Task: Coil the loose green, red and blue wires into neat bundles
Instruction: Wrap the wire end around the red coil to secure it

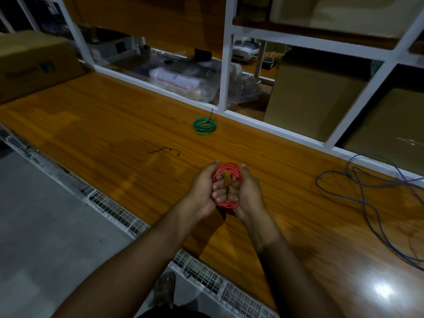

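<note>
Head view: red wire coil in both hands, no legible labels.

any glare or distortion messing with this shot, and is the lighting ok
Head view: dim overall; a bright glare patch on the wooden table at lower right; wide-angle bending of the white shelf frame; the blue wire is slightly soft, the red coil is clear.

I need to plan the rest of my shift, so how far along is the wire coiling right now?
Roughly a third done. The green coil lies bundled on the table, apparently tied with a dark tie. The red coil is in hand: left hand and right hand both keep a grip on it, untied as far as visible. The blue wire lies loose to the right.
</note>
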